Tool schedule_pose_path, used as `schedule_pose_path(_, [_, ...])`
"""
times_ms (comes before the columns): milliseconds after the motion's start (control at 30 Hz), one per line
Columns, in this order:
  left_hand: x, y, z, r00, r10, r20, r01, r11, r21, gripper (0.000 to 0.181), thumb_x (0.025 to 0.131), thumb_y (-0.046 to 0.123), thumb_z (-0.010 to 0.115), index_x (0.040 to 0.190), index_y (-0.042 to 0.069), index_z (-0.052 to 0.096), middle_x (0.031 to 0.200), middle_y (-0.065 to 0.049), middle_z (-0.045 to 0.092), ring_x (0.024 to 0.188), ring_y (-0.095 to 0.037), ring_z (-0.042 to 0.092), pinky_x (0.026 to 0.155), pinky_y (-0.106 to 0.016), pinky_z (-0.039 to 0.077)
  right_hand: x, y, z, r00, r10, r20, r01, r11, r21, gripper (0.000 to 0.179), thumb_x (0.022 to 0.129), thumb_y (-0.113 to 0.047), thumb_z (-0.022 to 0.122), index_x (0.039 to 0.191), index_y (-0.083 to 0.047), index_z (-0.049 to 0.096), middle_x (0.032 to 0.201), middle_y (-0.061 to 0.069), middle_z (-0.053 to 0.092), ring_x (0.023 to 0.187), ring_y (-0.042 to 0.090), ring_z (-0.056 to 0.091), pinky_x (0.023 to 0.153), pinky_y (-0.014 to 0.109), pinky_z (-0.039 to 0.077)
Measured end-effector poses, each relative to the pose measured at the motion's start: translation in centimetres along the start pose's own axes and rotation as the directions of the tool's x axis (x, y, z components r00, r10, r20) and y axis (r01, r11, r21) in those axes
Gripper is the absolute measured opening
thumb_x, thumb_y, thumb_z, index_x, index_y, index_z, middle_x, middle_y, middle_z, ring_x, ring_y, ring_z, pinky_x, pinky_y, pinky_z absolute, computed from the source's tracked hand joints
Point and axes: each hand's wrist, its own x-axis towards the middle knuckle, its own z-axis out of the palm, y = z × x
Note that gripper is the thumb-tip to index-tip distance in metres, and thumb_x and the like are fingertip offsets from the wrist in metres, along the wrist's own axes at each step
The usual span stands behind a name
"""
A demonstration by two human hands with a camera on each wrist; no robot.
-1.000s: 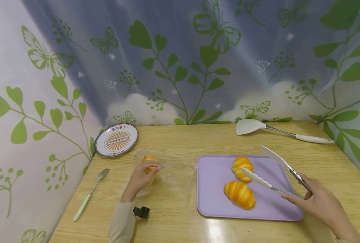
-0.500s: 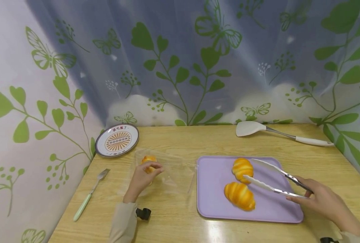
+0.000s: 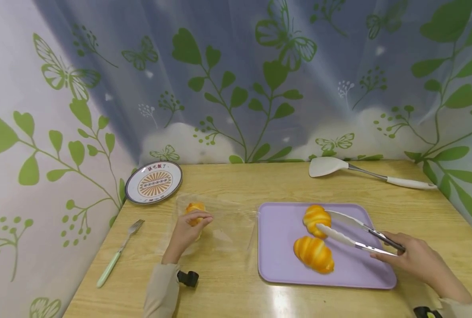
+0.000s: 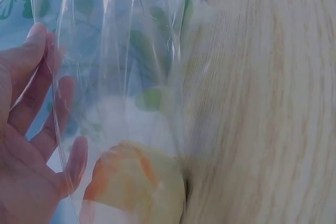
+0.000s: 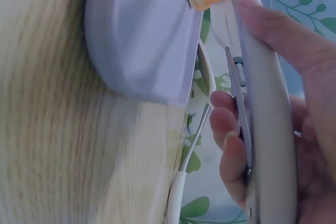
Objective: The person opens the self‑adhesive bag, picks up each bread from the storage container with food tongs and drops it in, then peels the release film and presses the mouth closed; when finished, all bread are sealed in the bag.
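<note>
My left hand point(image 3: 186, 232) pinches the upper edge of a clear plastic bag point(image 3: 230, 227) lying to the tray's left. In the left wrist view its thumb and forefinger meet at that edge, and a golden bread point(image 4: 134, 179) shows through the film. Tongs point(image 3: 339, 237) with white tips are gripped by my right hand point(image 3: 413, 258). Their two tips stand spread at the far croissant point(image 3: 313, 217), one by its right end and one overlapping its lower right side. A second croissant point(image 3: 313, 255) lies just in front of it. Both croissants rest on the lilac tray point(image 3: 277, 247).
A patterned plate point(image 3: 154, 183) stands at the back left, with a green-handled fork point(image 3: 114, 263) in front of it. Along the back edge lies a white spatula point(image 3: 327, 166). Behind the table hangs a leaf-print curtain point(image 3: 228, 88).
My right hand has brought the tongs down and left to the far croissant, and their tips have come closer together. My left hand stays at the bag, almost still.
</note>
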Motion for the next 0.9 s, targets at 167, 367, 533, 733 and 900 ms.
schedule_pose_path(167, [0.0, -0.2, -0.1, 1.000, -0.003, 0.012, 0.003, 1.000, -0.026, 0.018, 0.089, 0.006, 0.069, 0.099, -0.009, 0.073, 0.104, -0.021, 0.072, 0.094, 0.005, 0.061, 0.086, -0.018, 0.052, -0.1, -1.1, 0.2, 0.997, -0.037, -0.073, 0.041, 0.998, 0.053, 0.071, 0.078, -0.045, 0.079, 0.128, 0.002, 0.061, 0.069, -0.002, 0.048, 0.061, 0.004, 0.040, 0.051, 0.022, 0.031])
schedule_pose_path(367, [0.0, 0.1, 0.1, 1.000, -0.029, 0.008, 0.029, 0.999, -0.016, 0.022, 0.089, 0.013, 0.071, 0.101, -0.005, 0.074, 0.105, -0.017, 0.073, 0.097, -0.004, 0.064, 0.087, -0.021, 0.052, 0.1, -4.2, 0.6, 0.989, -0.115, -0.092, 0.128, 0.981, 0.146, 0.057, 0.079, -0.036, 0.080, 0.122, -0.001, 0.067, 0.068, -0.005, 0.050, 0.058, 0.000, 0.037, 0.051, 0.020, 0.033])
schedule_pose_path(533, [-0.1, 0.3, 0.3, 0.998, -0.054, -0.014, 0.053, 0.998, -0.024, 0.021, 0.088, 0.013, 0.071, 0.102, -0.003, 0.075, 0.107, -0.016, 0.073, 0.100, -0.013, 0.065, 0.090, -0.025, 0.053, 0.7, -7.7, 1.1, 0.985, -0.167, -0.047, 0.173, 0.959, 0.225, 0.054, 0.081, -0.036, 0.078, 0.123, -0.003, 0.067, 0.074, -0.007, 0.058, 0.056, -0.001, 0.038, 0.049, 0.019, 0.035])
schedule_pose_path(733, [-0.1, 0.5, 0.7, 0.998, -0.064, -0.018, 0.063, 0.998, -0.021, 0.020, 0.088, 0.011, 0.071, 0.103, -0.002, 0.075, 0.110, -0.016, 0.071, 0.105, -0.014, 0.064, 0.097, -0.034, 0.051, 1.7, -12.0, 1.9, 0.974, -0.223, 0.031, 0.207, 0.941, 0.269, 0.060, 0.083, -0.045, 0.075, 0.125, -0.005, 0.066, 0.073, -0.008, 0.058, 0.052, 0.001, 0.036, 0.047, 0.020, 0.035])
schedule_pose_path(900, [0.0, 0.5, 0.8, 0.999, -0.041, -0.027, 0.041, 0.999, -0.029, 0.019, 0.087, 0.012, 0.072, 0.101, -0.001, 0.075, 0.106, -0.016, 0.072, 0.100, -0.009, 0.064, 0.094, -0.031, 0.052, 2.9, -15.0, 2.9, 0.959, -0.282, 0.034, 0.271, 0.944, 0.189, 0.067, 0.080, -0.050, 0.075, 0.124, -0.002, 0.066, 0.074, -0.006, 0.063, 0.051, 0.003, 0.033, 0.049, 0.021, 0.034])
